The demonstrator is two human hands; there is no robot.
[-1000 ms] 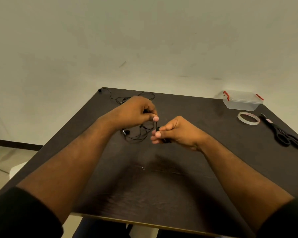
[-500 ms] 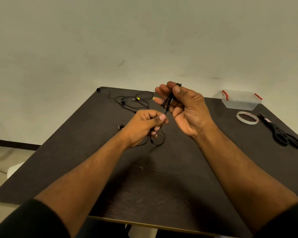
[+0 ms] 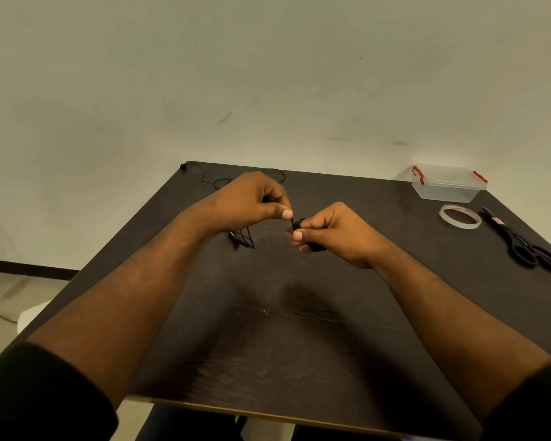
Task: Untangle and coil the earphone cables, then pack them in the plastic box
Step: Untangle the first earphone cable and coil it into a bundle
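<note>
Mid-frame, your right hand [image 3: 330, 232] grips the coiled earphone cable [image 3: 299, 223]; your left hand [image 3: 255, 200] pinches its loose strand. Coiling step under way, likely. Next: finish wrapping, then reach the plastic box [image 3: 447, 184], upper right.

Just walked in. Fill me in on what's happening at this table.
A person is winding a black earphone cable over a dark table. The right hand grips a small black bundle of it, while the left hand pinches the strand that runs to that bundle. Loose cable hangs below the left hand, and another cable lies at the far edge. The plastic box sits at the far right with its lid on, beside a roll of tape and scissors. Nothing is packed yet.
</note>
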